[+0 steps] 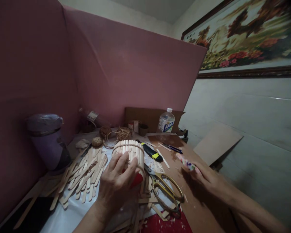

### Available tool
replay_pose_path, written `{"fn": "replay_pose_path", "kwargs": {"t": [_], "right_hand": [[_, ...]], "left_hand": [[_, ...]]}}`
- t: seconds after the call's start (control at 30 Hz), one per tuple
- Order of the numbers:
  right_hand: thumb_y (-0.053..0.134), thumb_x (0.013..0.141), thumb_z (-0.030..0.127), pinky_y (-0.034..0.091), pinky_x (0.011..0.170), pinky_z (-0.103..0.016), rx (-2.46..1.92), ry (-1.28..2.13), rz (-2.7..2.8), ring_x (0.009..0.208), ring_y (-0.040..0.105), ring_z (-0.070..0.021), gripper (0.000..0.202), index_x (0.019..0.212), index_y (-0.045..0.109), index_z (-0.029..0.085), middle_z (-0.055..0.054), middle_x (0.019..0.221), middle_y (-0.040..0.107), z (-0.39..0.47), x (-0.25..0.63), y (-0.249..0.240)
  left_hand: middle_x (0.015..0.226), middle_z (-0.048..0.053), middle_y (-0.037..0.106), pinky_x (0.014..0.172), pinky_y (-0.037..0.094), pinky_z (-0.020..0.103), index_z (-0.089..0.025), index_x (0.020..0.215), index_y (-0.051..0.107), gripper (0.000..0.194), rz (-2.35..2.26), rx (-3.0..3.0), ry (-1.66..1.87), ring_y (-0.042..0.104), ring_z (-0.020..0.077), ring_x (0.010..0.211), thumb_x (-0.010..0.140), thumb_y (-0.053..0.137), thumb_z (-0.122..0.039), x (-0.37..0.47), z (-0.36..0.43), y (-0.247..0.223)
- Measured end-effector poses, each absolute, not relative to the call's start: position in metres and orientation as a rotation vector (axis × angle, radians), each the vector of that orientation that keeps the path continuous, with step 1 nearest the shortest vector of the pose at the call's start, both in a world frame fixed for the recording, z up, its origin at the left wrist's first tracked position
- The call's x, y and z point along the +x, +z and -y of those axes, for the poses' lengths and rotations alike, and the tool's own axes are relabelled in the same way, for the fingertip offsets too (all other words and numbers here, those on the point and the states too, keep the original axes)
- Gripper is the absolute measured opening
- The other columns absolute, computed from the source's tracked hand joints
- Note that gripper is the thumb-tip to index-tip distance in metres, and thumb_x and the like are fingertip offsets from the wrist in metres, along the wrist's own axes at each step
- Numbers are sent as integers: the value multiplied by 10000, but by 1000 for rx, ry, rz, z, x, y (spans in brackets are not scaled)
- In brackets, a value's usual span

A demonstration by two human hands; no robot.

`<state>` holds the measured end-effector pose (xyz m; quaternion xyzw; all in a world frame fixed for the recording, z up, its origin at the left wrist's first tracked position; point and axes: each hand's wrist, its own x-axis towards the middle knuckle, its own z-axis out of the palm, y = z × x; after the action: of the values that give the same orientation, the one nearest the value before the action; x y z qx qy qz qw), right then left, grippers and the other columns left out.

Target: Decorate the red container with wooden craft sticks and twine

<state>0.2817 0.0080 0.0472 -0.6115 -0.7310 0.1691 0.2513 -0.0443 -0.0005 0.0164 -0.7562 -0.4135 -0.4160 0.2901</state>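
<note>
A round holder of pale craft sticks (129, 146), with twine around its upper part, tilts on the worktop. My left hand (117, 178) grips its near side, the fingers spread over the sticks. Out to the right, my right hand (205, 174) is closed around a slim white item with a colourful floral print (188, 164); its kind cannot be made out. Gold-handled scissors (168, 192) lie beside the holder, their blades partly hidden by it. Behind them rests a black and yellow utility knife (152, 152).
Loose craft sticks (87, 178) are heaped at the left. Balls of twine (123, 132), a small brown pot (143, 129) and a clear plastic bottle (166, 124) stand at the back. A purple bin (50, 149) stands far left. A dark blue pen-like tool (173, 148) lies on brown board (171, 168).
</note>
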Motion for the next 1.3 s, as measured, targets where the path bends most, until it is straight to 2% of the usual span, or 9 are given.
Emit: {"fn": "replay_pose_path", "kwargs": {"t": [0.1, 0.3, 0.4, 0.43, 0.5, 0.6, 0.73, 1.1, 1.3], "right_hand": [[317, 893, 506, 402, 1011, -430, -1836, 255, 2061, 1193, 511, -287, 518, 1213, 573, 189, -106, 1264, 583, 6, 300, 19], [396, 852, 385, 540, 812, -422, -1868, -63, 2135, 987, 638, -313, 392, 1094, 659, 225, -120, 1090, 679, 25, 319, -13], [458, 780, 337, 531, 717, -508, -1751, -287, 2174, 827, 653, -351, 405, 1068, 672, 149, -176, 939, 694, 21, 301, 7], [442, 790, 302, 513, 770, -512, -1656, -303, 2193, 885, 638, -342, 392, 1073, 663, 144, -179, 986, 679, 18, 288, 20], [428, 817, 239, 477, 868, -451, -1390, -125, 2291, 1029, 590, -297, 312, 1005, 669, 178, -141, 1077, 657, 11, 251, 48], [416, 865, 195, 497, 733, -322, -1266, 203, 2183, 855, 624, -195, 254, 926, 663, 206, -69, 931, 683, -2, 189, 80], [526, 819, 140, 451, 678, -257, -1110, 434, 2155, 737, 605, -142, 140, 816, 655, 193, -12, 797, 680, -20, 134, 86], [543, 792, 119, 423, 676, -236, -1093, 716, 2065, 719, 581, -129, 99, 826, 625, 163, -6, 773, 654, -40, 114, 80], [549, 744, 67, 392, 635, -214, -1088, 780, 2098, 672, 530, -114, 104, 733, 607, 152, 12, 700, 612, -40, 109, 85]], "left_hand": [[1103, 164, 596, 844, 494, 452, -165, 1078, 651, 315, 1107, -2006, -1104, 521, 315, 1051, 791, 610, -286, -46, 0, 15], [1097, 157, 598, 853, 493, 443, -169, 1070, 653, 288, 1119, -1993, -1096, 523, 302, 1054, 801, 602, -259, -45, 2, 17], [1076, 150, 606, 846, 498, 430, -165, 1033, 669, 244, 1117, -1990, -1110, 527, 293, 1036, 802, 599, -203, -44, 3, 19], [1072, 150, 606, 848, 497, 431, -161, 1030, 671, 241, 1112, -1991, -1115, 526, 293, 1035, 802, 598, -195, -44, 3, 20], [1068, 150, 604, 851, 494, 433, -152, 1031, 671, 244, 1103, -1993, -1127, 523, 295, 1032, 801, 599, -193, -44, 3, 20], [1068, 145, 602, 844, 497, 427, -156, 1029, 672, 246, 1117, -2001, -1121, 522, 296, 1030, 801, 602, -221, -44, 3, 20], [1075, 140, 608, 831, 506, 427, -181, 1052, 669, 262, 1126, -1974, -1115, 535, 291, 1020, 798, 609, -209, -45, 2, 19], [1076, 160, 610, 848, 507, 462, -137, 1055, 665, 271, 1082, -1947, -1128, 541, 307, 1019, 795, 613, -194, -46, -1, 16], [1069, 162, 610, 840, 511, 463, -127, 1053, 662, 269, 1083, -1940, -1115, 542, 309, 1014, 798, 611, -193, -46, -1, 15]]}}
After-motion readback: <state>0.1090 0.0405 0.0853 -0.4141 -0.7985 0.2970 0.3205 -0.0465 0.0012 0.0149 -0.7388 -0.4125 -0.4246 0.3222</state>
